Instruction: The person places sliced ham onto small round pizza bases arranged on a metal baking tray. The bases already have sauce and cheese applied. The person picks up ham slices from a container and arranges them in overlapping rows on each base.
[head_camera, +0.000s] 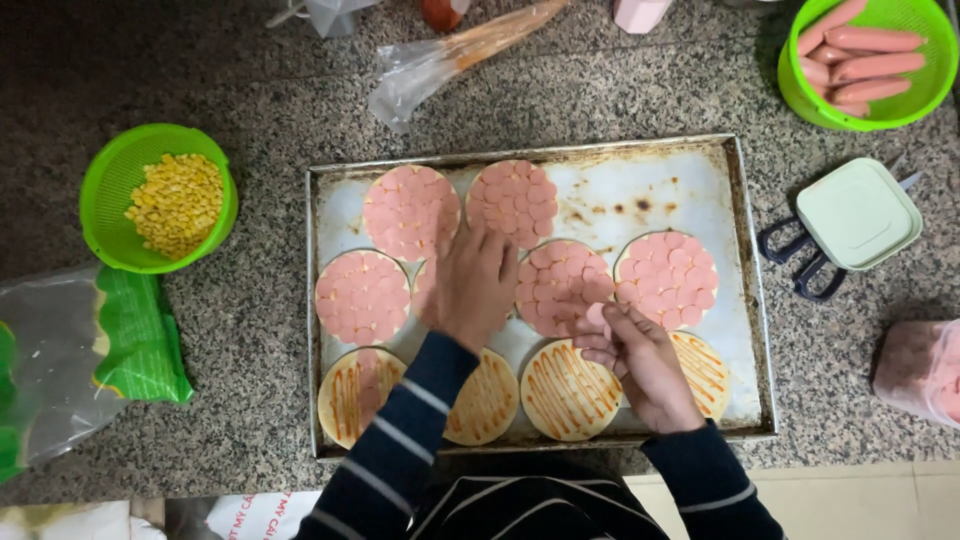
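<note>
Nearest row on the baking tray (748, 300): sauced rounds (568, 392), striped orange, mostly bare of meat. Right hand (640, 362) half-curled just above them — fingers pinch a few pink sausage slices (597, 318). Left hand (472, 285), palm down and fingers spread flat, presses onto a partly hidden round in the middle row; it grips nothing. Judged step: laying slices, middle row nearly covered. The next move calls for overlapping placement on the sauced rounds. Beyond — green strainer of whole sausages (868, 52).

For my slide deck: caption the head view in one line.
Left hand presses sausage slices onto a round base on the baking tray while the right hand holds more slices.
</note>
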